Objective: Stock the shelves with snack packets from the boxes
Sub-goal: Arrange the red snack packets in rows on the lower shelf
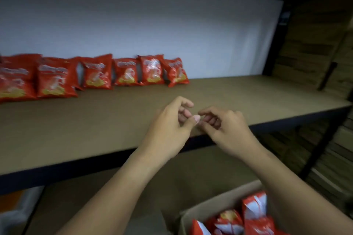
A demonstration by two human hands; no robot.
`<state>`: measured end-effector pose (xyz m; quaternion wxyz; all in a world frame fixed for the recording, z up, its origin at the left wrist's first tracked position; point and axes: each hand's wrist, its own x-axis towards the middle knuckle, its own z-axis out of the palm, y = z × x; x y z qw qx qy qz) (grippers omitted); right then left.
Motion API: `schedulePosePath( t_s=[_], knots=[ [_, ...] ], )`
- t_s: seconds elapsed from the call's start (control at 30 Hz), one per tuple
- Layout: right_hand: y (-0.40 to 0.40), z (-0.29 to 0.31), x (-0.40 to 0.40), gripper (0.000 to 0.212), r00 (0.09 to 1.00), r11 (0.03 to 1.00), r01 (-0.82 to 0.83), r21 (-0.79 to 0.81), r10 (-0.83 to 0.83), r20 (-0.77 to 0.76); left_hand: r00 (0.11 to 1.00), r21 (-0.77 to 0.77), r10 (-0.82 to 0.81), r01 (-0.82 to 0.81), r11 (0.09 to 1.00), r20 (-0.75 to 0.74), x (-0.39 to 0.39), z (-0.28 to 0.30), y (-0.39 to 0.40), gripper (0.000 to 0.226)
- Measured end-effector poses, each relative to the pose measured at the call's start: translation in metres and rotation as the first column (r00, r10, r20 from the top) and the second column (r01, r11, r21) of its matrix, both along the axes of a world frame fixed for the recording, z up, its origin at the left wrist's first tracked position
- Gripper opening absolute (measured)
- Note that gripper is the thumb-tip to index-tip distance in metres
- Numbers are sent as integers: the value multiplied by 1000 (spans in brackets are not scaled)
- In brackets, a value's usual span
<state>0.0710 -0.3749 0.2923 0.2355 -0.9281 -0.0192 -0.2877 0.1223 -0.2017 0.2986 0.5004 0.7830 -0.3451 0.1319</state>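
cardboard box [193, 221]: nearest, at about 5 o'clock in the view, open at the top and partly cut off by the bottom edge. it sits on a lower shelf board [107, 196].
box contents: several red and white snack packets [254, 208] lie jumbled inside, some on their sides. how deep the pile goes is hidden.
left hand [168, 129]: at centre, over the front edge of the upper shelf, fingers loosely curled, thumb tip out toward the other hand. its grip holds nothing.
right hand [229, 129]: just beside the left, toward 3 o'clock, fingers also loosely curled and bare. fingertips of the two hands are close or touching; the blur does not settle which.
upper shelf [229, 93]: brown board with a dark front rail.
stocked row [95, 74]: red snack packets stand against the white back panel [152, 25], from 9 o'clock in to about 11 o'clock, about seven of them, some overlapping.
done: judging from the row, roughly the left half of the back line is filled.
left: the shelf from the last packet toward 2 o'clock is bare, as is the whole front strip, and the box holds more stock. likely next is a reach down to 5 o'clock for another packet.
far right: stacked brown cartons [313, 44] at 2 o'clock, dim.
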Motion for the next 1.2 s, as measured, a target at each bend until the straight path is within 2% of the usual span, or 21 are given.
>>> schedulePosePath(
  t_s=[0.1,0.17,0.33,0.43,0.5,0.6,0.63,0.7,0.77,0.83,0.93,1.07,1.2],
  knots=[
    [-32,-11,-44,19,996,998,70,2,-70,61,992,7,-122,122,993,18,-27,-15,-41,16],
    [-53,-26,-69,20,992,993,116,38,-117,50,978,39,-206,206,978,-10,-42,-34,-67,16],
    [-104,-88,-116,20,942,948,299,110,-274,-192,929,212,-310,351,912,-204,-56,-113,-120,20],
    [-130,-127,-138,10,869,927,376,8,-349,-351,918,363,-261,362,859,-299,-59,-167,-148,15],
    [-141,-146,-150,12,790,919,372,-133,-389,-474,915,479,-192,354,803,-355,-68,-198,-163,11],
    [-156,-169,-168,33,635,905,229,-360,-419,-649,875,561,-145,415,717,-462,-86,-237,-177,38],
    [-161,-175,-174,38,588,908,184,-377,-409,-698,860,564,-139,435,701,-490,-93,-246,-181,51],
    [-169,-182,-188,54,466,936,185,-300,-352,-812,851,581,-100,433,689,-515,-104,-259,-185,67],
    [-178,-190,-197,73,329,948,204,-244,-301,-895,876,624,-47,379,683,-480,-110,-265,-187,71],
    [-183,-198,-202,83,267,954,134,-269,-296,-917,889,666,1,342,662,-457,-114,-270,-189,69],
    [-187,-209,-205,77,252,946,27,-322,-319,-914,893,694,39,320,645,-448,-116,-276,-190,58],
    [-190,-215,-206,56,340,933,25,-358,-345,-875,884,637,18,323,700,-468,-115,-279,-190,46],
    [-197,-217,-206,50,448,969,138,-205,-245,-860,846,504,-32,347,791,-533,-111,-277,-187,46]
  ],
)
